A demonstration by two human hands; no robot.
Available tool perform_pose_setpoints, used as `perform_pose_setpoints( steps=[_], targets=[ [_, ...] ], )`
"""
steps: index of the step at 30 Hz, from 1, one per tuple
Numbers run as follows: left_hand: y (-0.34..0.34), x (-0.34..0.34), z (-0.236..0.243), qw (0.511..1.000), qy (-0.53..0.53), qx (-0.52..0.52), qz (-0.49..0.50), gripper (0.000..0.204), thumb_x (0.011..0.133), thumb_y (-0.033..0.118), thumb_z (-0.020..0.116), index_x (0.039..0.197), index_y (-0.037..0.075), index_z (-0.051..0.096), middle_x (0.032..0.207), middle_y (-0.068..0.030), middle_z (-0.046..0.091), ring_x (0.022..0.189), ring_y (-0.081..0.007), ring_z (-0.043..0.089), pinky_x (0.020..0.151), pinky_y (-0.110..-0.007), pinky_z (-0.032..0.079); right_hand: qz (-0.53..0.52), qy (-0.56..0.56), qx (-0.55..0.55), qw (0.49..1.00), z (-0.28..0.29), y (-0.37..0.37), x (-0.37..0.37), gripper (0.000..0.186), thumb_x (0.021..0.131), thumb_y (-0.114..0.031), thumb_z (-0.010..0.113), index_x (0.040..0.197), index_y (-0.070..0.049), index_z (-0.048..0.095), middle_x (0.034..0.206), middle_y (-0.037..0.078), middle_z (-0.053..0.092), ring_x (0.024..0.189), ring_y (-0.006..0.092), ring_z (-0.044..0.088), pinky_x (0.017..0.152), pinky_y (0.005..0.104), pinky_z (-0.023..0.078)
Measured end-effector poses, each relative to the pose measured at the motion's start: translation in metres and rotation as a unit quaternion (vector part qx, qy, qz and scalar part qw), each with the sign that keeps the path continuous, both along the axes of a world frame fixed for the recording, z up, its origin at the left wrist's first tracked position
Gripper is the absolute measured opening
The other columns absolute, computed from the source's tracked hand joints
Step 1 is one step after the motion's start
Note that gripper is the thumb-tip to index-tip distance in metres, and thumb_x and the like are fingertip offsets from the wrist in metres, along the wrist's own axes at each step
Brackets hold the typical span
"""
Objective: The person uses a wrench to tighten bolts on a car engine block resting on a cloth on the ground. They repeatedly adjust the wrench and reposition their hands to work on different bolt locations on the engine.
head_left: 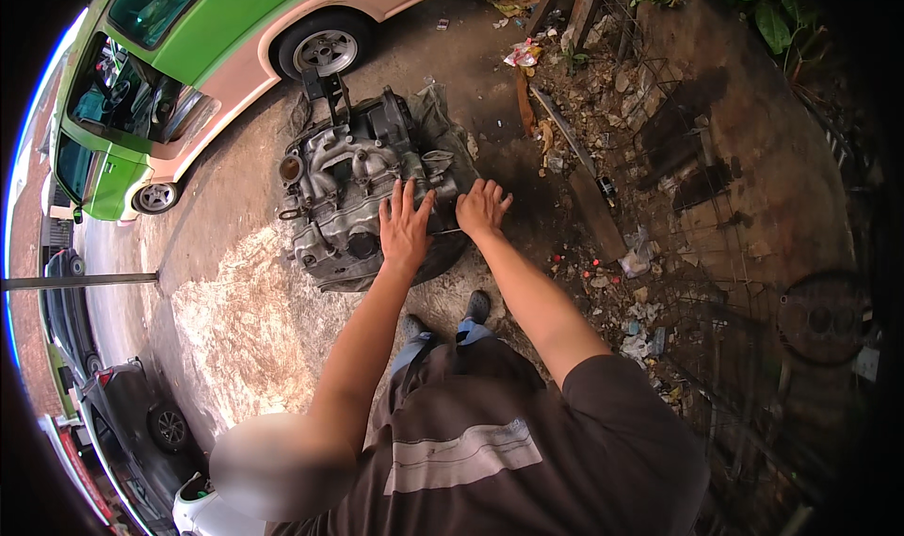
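A greasy car engine (325, 218) lies on the ground in front of my feet. Along its near side runs a metal valve cover with a round dark cap (362, 244). Behind that, a cast intake manifold (348, 157) ends at the left in a round opening (292, 168). My left hand (406, 227) lies on the valve cover, palm down with fingers spread. At the engine's right end rests my right hand (481, 208), its fingers apart and slightly bent over the edge. I see nothing held in either hand; the surface under both palms is hidden.
A green and pink van (226, 75) stands beyond the engine at the left. Dark cars (141, 423) are parked farther left. Rubble and litter (603, 112), planks (596, 218) and wire mesh (725, 348) lie along the right. A dark sheet lies under the engine's far right side.
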State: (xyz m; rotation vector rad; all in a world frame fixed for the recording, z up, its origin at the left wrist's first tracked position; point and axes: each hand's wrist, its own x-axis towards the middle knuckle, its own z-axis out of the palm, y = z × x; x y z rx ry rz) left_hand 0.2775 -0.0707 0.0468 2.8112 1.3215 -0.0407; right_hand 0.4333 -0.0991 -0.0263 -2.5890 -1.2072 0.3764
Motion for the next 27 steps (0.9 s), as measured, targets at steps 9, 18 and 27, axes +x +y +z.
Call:
perform_pose_setpoints(
  steps=[9, 18, 27],
  targets=[
    [-0.001, 0.0, -0.007, 0.999, -0.002, 0.039, -0.012, 0.097, 0.065, 0.028, 0.095, 0.15, 0.028, 0.049, 0.164, -0.0098, 0.033, 0.156, -0.0333, 0.026, 0.12, -0.053, 0.031, -0.052, 0.121, -0.04, 0.99, 0.007, -0.01, -0.009, 0.047, 0.097, -0.031, 0.06, 0.13, 0.001, 0.054, 0.133, 0.022, 0.057, 0.133, 0.0398, 0.049, 0.113, 0.0631, 0.032],
    [0.001, -0.002, -0.003, 1.0, -0.02, 0.015, -0.017, 0.096, 0.07, 0.025, 0.093, 0.153, 0.028, 0.045, 0.167, -0.0105, 0.028, 0.157, -0.0356, 0.023, 0.12, -0.056, 0.031, 0.136, 0.226, -0.066, 0.962, 0.009, -0.016, 0.023, 0.047, 0.099, -0.035, 0.051, 0.126, 0.0, 0.065, 0.132, 0.024, 0.065, 0.128, 0.0404, 0.058, 0.111, 0.0556, 0.041],
    [0.0, -0.009, 0.001, 0.998, -0.048, 0.0, -0.028, 0.101, 0.074, 0.022, 0.09, 0.159, 0.03, 0.036, 0.167, -0.0113, 0.028, 0.156, -0.0368, 0.024, 0.122, -0.055, 0.03, 0.262, 0.176, 0.0, 0.949, 0.007, -0.052, -0.009, 0.03, 0.102, -0.027, 0.061, 0.124, -0.009, 0.071, 0.115, 0.016, 0.074, 0.111, 0.0368, 0.068, 0.098, 0.0499, 0.046]
  ],
)
